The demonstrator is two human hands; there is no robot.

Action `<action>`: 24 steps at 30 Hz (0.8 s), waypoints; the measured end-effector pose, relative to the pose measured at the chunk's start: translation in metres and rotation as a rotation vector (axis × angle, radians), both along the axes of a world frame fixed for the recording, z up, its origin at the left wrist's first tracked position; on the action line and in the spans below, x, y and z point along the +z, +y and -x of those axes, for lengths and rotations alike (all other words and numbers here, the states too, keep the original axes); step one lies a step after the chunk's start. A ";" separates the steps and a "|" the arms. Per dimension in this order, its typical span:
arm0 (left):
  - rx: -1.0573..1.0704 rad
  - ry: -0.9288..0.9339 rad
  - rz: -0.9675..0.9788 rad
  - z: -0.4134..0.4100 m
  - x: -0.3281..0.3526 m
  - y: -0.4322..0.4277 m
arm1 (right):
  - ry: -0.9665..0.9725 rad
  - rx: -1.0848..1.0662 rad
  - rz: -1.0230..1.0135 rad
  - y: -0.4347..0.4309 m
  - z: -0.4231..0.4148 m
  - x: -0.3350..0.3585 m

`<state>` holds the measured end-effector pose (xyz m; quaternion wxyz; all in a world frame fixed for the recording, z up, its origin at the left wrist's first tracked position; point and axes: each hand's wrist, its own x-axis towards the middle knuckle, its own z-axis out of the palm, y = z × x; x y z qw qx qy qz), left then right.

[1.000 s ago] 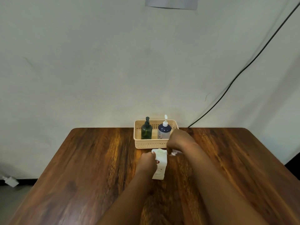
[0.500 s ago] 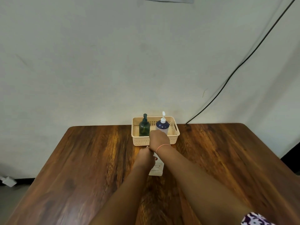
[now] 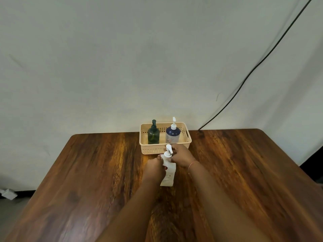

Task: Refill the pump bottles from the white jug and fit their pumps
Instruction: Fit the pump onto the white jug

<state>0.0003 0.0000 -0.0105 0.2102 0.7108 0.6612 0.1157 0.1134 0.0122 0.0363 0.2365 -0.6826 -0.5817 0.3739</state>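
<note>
A white pump bottle (image 3: 169,177) stands upright on the wooden table (image 3: 87,180), just in front of the basket. My left hand (image 3: 153,169) grips its body from the left. My right hand (image 3: 181,155) holds the white pump (image 3: 168,151) that sits on the bottle's neck, fingers around its collar. A beige basket (image 3: 157,150) at the table's far edge holds a dark green pump bottle (image 3: 153,134) on the left and a dark blue pump bottle with a white pump (image 3: 173,134) on the right. No white jug is in view.
A pale wall rises right behind the table. A black cable (image 3: 253,70) runs down the wall to the table's far right edge. A small white object (image 3: 7,193) lies on the floor at the left.
My right hand brought a white pump from the table beside the bottle onto the bottle's neck and now holds it there. My left hand stayed on the bottle.
</note>
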 end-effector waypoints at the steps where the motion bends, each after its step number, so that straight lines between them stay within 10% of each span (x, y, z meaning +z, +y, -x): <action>1: 0.003 0.000 -0.008 0.000 -0.001 -0.001 | 0.036 -0.070 -0.053 -0.001 0.001 -0.009; 24: 0.019 -0.034 -0.041 0.001 0.000 -0.002 | 0.166 -0.229 -0.292 -0.007 0.005 -0.045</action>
